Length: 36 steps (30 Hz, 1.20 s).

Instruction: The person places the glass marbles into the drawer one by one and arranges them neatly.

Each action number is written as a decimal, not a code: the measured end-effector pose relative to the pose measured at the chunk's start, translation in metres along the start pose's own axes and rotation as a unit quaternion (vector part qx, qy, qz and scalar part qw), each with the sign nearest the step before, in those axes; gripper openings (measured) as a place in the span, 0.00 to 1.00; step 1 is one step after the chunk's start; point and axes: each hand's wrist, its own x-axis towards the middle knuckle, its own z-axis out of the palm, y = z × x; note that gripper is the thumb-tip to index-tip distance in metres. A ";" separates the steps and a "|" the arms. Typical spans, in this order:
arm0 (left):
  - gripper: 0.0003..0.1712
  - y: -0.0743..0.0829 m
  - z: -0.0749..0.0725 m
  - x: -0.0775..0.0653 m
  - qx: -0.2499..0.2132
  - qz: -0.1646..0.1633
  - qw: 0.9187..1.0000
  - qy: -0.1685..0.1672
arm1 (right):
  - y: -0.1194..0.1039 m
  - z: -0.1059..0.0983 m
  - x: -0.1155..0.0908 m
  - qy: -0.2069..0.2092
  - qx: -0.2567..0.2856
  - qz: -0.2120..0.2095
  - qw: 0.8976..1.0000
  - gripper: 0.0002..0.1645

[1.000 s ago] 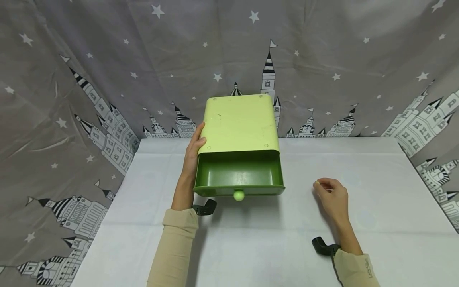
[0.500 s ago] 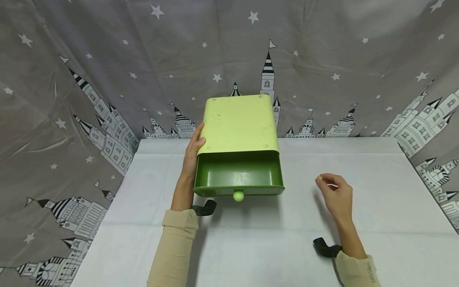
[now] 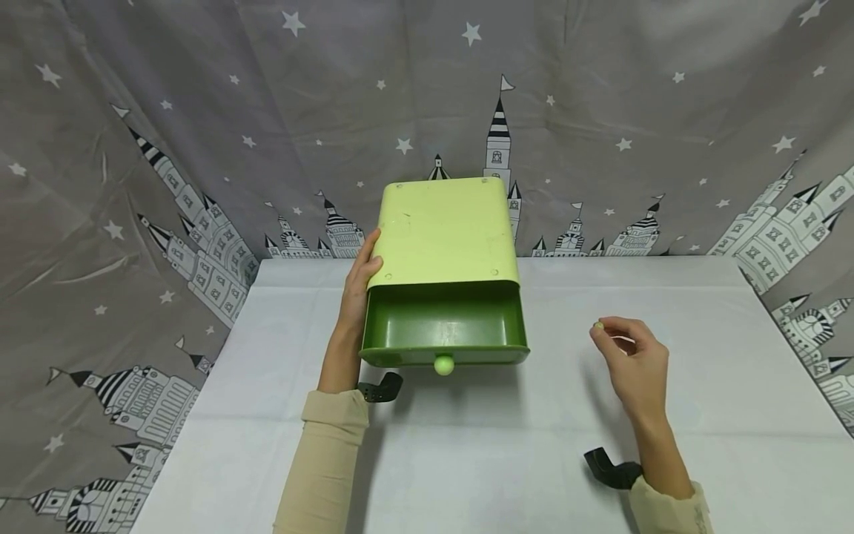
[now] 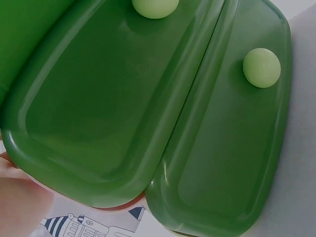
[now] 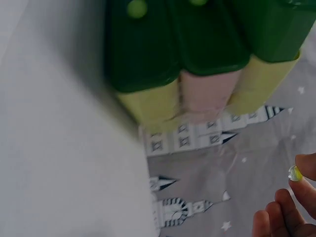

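A small drawer cabinet (image 3: 447, 230) with a yellow top stands on the white table. Its top drawer (image 3: 445, 357) is pulled out, and the green inside that shows holds nothing. My left hand (image 3: 353, 297) rests along the cabinet's left side, fingers fairly straight against it. Off to the right of the cabinet, my right hand (image 3: 637, 367) pinches a small glass marble (image 5: 295, 173) between thumb and fingertip. The marble looks clear with yellow-green in it. In the right wrist view, three drawers are stacked in yellow and pink housings, and the lower drawer fronts (image 5: 140, 54) are closed.
White cloth covers the table (image 3: 720, 356) around the cabinet. Behind it hangs a grey curtain (image 3: 427, 89) printed with castles and stars. Round pale green knobs (image 4: 261, 67) stick out from the drawer fronts.
My right hand has lifted slightly and drifted to the right, with the marble now showing more at the fingertips. The left hand, cabinet and drawer have stayed where they were.
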 end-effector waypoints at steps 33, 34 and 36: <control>0.36 0.000 0.002 -0.001 -0.005 -0.011 1.000 0.006 | -0.068 0.021 -0.030 -0.098 0.105 -0.120 0.982 0.13; 0.36 0.000 0.002 -0.002 -0.001 -0.012 1.000 0.009 | -0.070 0.023 -0.030 -0.095 0.103 -0.127 0.982 0.13; 0.36 0.000 0.001 -0.002 0.004 -0.011 1.000 0.013 | -0.075 0.028 -0.030 -0.091 0.102 -0.135 0.981 0.14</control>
